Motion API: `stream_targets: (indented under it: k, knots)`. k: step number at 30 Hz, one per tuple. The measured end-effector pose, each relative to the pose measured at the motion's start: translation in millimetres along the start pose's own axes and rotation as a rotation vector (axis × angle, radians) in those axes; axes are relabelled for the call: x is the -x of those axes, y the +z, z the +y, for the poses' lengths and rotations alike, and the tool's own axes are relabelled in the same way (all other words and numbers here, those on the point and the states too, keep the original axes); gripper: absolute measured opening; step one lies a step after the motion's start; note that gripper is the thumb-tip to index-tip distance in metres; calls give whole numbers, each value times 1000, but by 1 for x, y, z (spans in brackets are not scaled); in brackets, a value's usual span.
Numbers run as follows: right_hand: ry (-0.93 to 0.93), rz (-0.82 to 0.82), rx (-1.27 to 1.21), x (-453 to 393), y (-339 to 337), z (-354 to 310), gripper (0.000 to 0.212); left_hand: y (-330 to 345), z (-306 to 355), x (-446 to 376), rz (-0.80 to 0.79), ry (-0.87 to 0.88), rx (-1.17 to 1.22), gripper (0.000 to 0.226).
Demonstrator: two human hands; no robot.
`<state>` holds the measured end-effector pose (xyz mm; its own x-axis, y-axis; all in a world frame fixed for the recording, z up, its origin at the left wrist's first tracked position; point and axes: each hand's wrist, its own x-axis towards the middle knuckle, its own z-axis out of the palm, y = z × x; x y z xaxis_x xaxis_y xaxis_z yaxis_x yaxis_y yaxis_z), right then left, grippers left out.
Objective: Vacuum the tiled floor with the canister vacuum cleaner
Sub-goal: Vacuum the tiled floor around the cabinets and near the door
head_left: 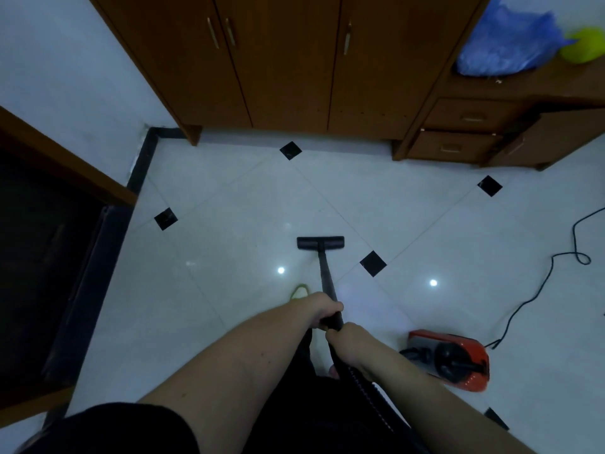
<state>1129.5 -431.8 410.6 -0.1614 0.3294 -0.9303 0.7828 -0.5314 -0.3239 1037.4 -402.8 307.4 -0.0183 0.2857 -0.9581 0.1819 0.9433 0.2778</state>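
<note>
A black vacuum wand (325,273) runs from my hands down to a flat black floor head (320,242) lying on the white tiled floor (229,224). My left hand (322,311) grips the wand's upper end. Just below it my right hand (348,342) grips the wand where the ribbed black hose (366,391) joins it. The hose trails back past my body. An orange and black canister vacuum (458,357) sits on the floor to my right, and its black power cord (540,290) snakes away toward the right edge.
A brown wooden wardrobe (288,60) stands ahead, with a drawer unit (458,132) to its right holding a blue plastic bag (504,40) and a yellow-green object (582,44). A dark wooden frame (49,240) fills the left side. A green slipper (299,291) shows below my left hand.
</note>
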Motion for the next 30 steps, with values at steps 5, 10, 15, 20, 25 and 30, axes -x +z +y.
stream_targets:
  k: [5,10,15,20,25,30]
  knots:
    - [42,-5,-104,-27,-22,-33,20,-23,43,-31,18,17,-110,42]
    - [78,3,-94,-54,-49,-74,28,-50,87,-58,32,42,-177,43]
    - [84,-33,-220,-73,-74,-106,17,-70,125,-74,20,6,-145,47]
    - [84,-36,-224,-87,-85,-120,15,-78,147,-83,31,0,-110,46]
    - [85,-44,-268,-79,-89,-106,15,-64,140,-81,38,-14,-96,44]
    - [87,-63,-260,-52,-83,-56,17,-23,106,-59,16,-22,-100,43]
